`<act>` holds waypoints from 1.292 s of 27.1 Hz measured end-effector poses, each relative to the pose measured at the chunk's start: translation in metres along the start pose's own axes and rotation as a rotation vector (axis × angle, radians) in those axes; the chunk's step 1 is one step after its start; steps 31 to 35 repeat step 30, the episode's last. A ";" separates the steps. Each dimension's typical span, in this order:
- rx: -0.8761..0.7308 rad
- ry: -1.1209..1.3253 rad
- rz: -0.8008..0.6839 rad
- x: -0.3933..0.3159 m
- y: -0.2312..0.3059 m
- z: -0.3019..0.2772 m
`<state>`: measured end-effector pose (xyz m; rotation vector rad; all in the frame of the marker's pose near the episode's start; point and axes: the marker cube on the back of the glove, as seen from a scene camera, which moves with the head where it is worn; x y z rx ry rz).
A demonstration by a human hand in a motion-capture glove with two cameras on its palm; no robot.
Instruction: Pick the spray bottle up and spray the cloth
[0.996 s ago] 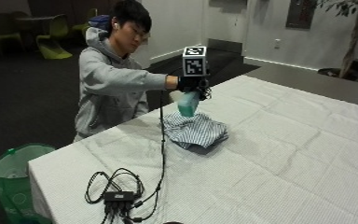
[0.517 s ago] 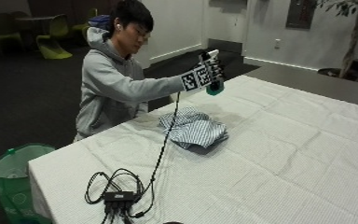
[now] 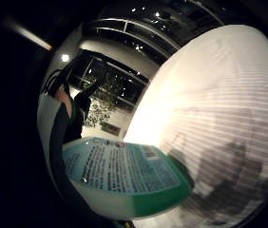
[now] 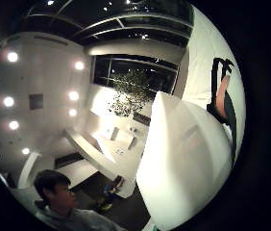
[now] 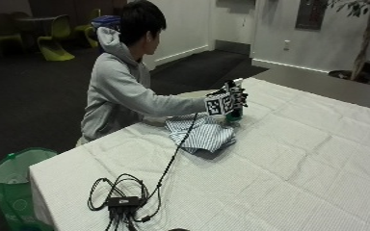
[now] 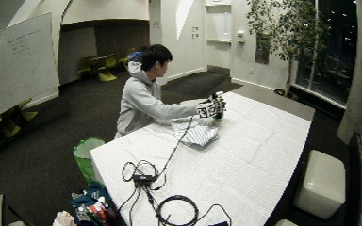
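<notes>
On the white-clothed table [image 5: 313, 159], the gloved right hand [image 5: 231, 100] is wrapped around the spray bottle [image 5: 235, 113], holding it upright with its green base at or just above the table surface; contact cannot be confirmed. A striped cloth [image 5: 201, 136] lies crumpled just beside the bottle, on the person's side. Palm views show the bottle's printed label [image 3: 119, 168] close against the palm.

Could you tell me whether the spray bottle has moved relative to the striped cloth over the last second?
Yes. The spray bottle, held in the gloved right hand, was directly above the striped cloth; it is now beyond the cloth's far edge, low near the table.
</notes>
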<state>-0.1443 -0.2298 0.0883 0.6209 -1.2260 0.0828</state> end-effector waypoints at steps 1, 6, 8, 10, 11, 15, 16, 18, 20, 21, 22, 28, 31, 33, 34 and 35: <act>-0.031 0.017 0.000 0.003 0.001 0.002; -0.400 0.142 -0.021 0.006 0.019 -0.008; -0.471 0.169 -0.024 0.004 0.022 -0.018; -0.436 0.156 -0.028 -0.001 0.021 -0.025; -0.393 0.138 -0.034 -0.005 0.021 -0.030; -0.270 0.070 -0.082 -0.031 0.027 -0.055; -0.266 0.063 -0.093 -0.038 0.031 -0.062; -0.265 0.059 -0.110 -0.050 0.038 -0.074; -0.266 0.070 -0.135 -0.062 0.047 -0.088; -0.266 0.087 -0.153 -0.068 0.051 -0.096; -0.267 0.112 -0.175 -0.074 0.055 -0.104; -0.321 0.278 -0.274 -0.091 0.080 -0.148; -0.340 0.297 -0.277 -0.091 0.086 -0.155; -0.340 0.297 -0.277 -0.091 0.086 -0.155; -0.340 0.297 -0.277 -0.091 0.086 -0.155; -0.340 0.297 -0.277 -0.091 0.086 -0.155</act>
